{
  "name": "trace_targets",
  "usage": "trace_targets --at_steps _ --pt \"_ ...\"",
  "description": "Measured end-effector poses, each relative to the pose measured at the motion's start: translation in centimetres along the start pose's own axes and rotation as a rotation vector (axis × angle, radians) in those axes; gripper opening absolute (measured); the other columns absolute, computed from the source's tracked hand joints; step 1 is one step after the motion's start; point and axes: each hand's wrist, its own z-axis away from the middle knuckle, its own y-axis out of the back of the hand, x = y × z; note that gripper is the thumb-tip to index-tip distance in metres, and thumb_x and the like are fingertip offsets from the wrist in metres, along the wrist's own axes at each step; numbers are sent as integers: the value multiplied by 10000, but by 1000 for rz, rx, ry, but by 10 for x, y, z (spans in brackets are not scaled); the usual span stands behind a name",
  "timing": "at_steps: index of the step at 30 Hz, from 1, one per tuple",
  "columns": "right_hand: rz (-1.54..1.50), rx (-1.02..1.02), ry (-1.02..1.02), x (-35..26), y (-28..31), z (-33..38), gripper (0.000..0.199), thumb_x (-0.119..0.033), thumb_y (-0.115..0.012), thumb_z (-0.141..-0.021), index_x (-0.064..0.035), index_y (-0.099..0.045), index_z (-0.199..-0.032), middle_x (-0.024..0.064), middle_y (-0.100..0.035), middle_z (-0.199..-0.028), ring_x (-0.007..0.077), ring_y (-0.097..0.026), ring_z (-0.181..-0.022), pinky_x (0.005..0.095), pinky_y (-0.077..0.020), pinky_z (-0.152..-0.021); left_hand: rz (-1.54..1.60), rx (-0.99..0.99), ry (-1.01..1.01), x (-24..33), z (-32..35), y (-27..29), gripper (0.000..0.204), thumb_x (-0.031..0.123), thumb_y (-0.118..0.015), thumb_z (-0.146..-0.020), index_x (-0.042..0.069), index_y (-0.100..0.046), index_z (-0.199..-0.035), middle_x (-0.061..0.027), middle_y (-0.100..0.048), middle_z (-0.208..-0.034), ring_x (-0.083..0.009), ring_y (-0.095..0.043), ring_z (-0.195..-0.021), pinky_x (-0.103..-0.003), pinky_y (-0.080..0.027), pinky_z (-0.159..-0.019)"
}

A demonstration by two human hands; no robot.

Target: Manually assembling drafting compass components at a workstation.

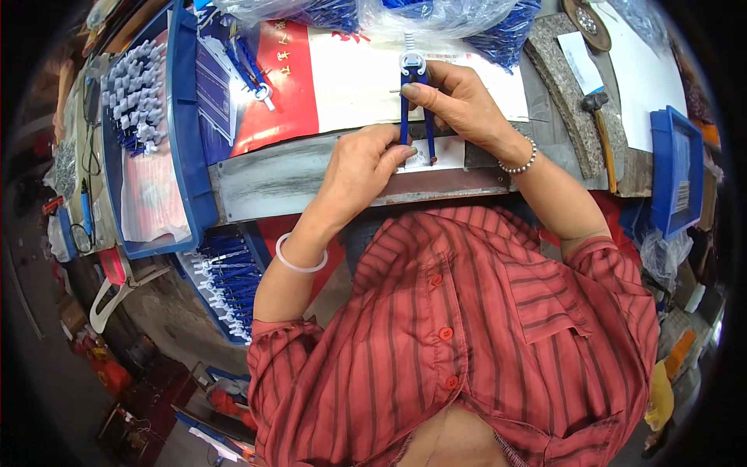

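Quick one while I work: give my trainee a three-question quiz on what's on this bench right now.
1. True or false: both hands touch the blue drawing compass with the white hinge.
2. Which hand, left hand or right hand, wears the beaded bracelet?
3. The blue plastic tray at the person's left holds: A) grey-white parts, B) hammers.

Key: 1 true; 2 right hand; 3 A.

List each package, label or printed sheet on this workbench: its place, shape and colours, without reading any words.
Printed sheet: flat under the hands, red, white and blue.
Clear plastic bags: far edge, holding blue parts.
Label: pale rectangle on the blue bin, right.
White paper slip: on the grey block, upper right.
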Motion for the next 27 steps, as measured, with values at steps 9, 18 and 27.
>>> trace_targets --at_steps 9,18,27 --pt "147 -23 36 -26 5 14 215 -227 -635 -872 -29 -598 -947 -21 -574 -748 19 -475 -541 169 -375 -462 83 27 3 14 8 6 166 117 -631 -798 -21 -625 -889 -173 -608 -762 -293 -606 -682 -368 -458 -617" --pt "-25 -301 -134 -70 -33 57 171 -137 -610 -876 -1 -594 -978 13 -612 -822 67 -555 -689 198 -450 -590 453 112 49 53 71 31 105 83 -634 -843 -19 -624 -866 -46 -607 -699 -76 -573 -624 -222 -451 -549" --pt "344 -683 -98 -46 -108 40 174 -142 -609 -867 20 -559 -831 -12 -510 -672 62 -441 -604 238 -377 -536 -273 963 -133 44 177 46 269 11 -700 -722 1 -604 -973 -146 -598 -924 -310 -596 -819 -368 -497 -705"
